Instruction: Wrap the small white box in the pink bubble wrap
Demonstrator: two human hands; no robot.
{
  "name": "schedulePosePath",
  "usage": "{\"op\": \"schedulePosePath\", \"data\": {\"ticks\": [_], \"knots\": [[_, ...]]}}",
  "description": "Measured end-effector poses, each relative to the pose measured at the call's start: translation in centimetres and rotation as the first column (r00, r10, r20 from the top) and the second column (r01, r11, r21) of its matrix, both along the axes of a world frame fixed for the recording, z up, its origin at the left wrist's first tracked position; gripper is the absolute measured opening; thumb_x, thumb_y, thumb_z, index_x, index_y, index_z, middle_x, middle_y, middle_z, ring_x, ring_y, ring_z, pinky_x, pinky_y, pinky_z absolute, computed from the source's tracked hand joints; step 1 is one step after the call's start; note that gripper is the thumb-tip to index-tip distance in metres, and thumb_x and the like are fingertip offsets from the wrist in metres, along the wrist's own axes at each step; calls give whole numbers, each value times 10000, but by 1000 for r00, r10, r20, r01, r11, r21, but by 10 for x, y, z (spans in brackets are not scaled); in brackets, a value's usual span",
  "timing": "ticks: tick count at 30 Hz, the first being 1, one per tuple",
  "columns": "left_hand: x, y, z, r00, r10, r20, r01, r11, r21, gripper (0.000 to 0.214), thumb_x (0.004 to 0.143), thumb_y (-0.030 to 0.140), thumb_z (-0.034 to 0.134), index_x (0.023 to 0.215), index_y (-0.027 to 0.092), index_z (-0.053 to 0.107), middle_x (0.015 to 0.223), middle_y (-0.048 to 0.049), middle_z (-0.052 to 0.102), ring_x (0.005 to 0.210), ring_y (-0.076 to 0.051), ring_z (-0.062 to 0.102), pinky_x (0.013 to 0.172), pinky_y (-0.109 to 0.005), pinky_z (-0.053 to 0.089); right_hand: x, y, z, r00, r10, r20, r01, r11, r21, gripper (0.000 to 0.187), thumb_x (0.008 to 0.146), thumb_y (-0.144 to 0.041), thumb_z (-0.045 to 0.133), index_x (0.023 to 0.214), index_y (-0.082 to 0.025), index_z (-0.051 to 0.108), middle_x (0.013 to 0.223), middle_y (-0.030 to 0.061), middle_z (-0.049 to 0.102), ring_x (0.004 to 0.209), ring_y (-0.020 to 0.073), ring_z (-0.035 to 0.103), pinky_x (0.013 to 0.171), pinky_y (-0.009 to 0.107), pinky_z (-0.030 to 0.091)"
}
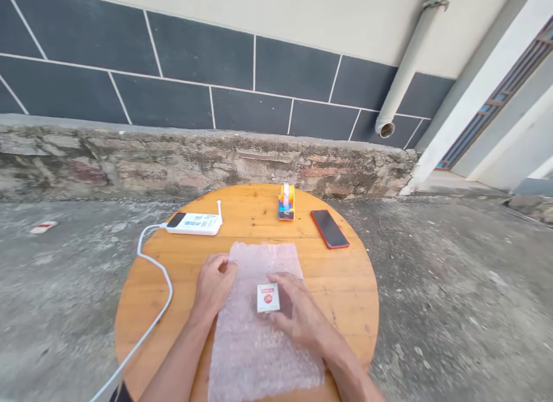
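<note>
A pinkish, see-through sheet of bubble wrap (259, 359) lies flat on the round wooden table (345, 287). Over its middle is a small white box (268, 298) with red print on its top face. My right hand (302, 313) has the box between thumb and fingers, gripping it from the right side. Whether the box rests on the wrap or sits just above it I cannot tell. At the wrap's upper left edge, my left hand (215, 284) is closed with its fingers curled, pinching that edge.
A tape dispenser (286, 203) stands at the table's far side, with a red-edged phone (329, 229) to its right. Far left lies a white device (194, 223) with a white cable (166, 278) hanging off the table. Beyond is a tiled wall (190, 50) with a drainpipe (408, 68).
</note>
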State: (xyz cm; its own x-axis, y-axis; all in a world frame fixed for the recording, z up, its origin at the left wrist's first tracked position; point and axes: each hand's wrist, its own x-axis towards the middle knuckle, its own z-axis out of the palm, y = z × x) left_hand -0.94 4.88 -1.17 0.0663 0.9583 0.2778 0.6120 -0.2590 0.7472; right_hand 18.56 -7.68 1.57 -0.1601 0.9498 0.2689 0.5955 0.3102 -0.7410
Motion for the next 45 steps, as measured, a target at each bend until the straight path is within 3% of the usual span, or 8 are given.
{"op": "schedulePosePath", "data": {"ticks": [6,15,20,25,28,36,42,45], "knots": [[0,1,-2,1000,14,3,-14,999,43,212,767,303,465,741,196,646,893,-45,667,915,-212,591,847,-315,437,3,5,-4,1000,-8,30,8,1000,14,687,669,-63,618,1303,-267,451,1286,54,527,1203,233,453,1030,403,336],[-1,1,0,999,14,30,-15,999,33,231,803,338,446,744,198,621,838,-38,650,868,-218,588,789,-317,435,34,-3,9,962,-256,-94,258,966,15,569,740,-166,616,1279,-265,465,1286,63,539,1225,253,468,1045,472,339],[-3,2,-3,999,9,34,-10,1000,23,246,807,359,442,764,203,626,840,-37,655,852,-221,594,751,-310,440,76,-9,6,911,-382,-155,392,919,42,516,778,-235,605,1277,-260,474,1302,65,544,1234,255,472,1049,498,346],[-2,3,-7,999,18,30,-19,999,38,248,797,378,456,766,204,630,854,-47,655,855,-236,588,764,-335,440,109,-12,-20,862,-481,-159,496,865,75,596,782,-286,605,1345,-240,415,1391,94,463,1280,274,431,1060,520,333],[-2,3,-8,999,29,32,-30,999,45,257,797,384,464,793,195,638,886,-60,656,876,-238,586,792,-352,445,114,-17,-33,812,-525,-253,564,818,115,664,781,-303,601,1389,-213,350,1435,131,395,1303,286,402,1063,519,331],[-5,4,-7,997,72,20,-73,995,71,230,777,355,498,799,186,653,901,-55,674,917,-211,607,832,-310,469,113,-24,-32,666,-618,-418,672,740,-23,468,776,-367,610,1197,-176,538,1285,153,543,1140,294,549,986,484,415],[-5,4,-7,997,82,-13,-81,991,109,185,787,291,491,814,187,641,888,-54,657,899,-222,593,829,-350,468,101,-33,-25,624,-731,-276,781,574,245,281,828,-343,538,1050,-186,610,1116,104,629,1024,259,591,923,445,450],[-3,-3,2,991,128,-31,-121,978,172,256,807,288,481,993,162,604,1031,-97,624,1017,-265,543,905,-422,431,80,-43,-23,736,-667,-118,647,641,414,222,851,-262,511,1041,-199,608,1099,88,630,1049,243,580,949,446,438]]}}
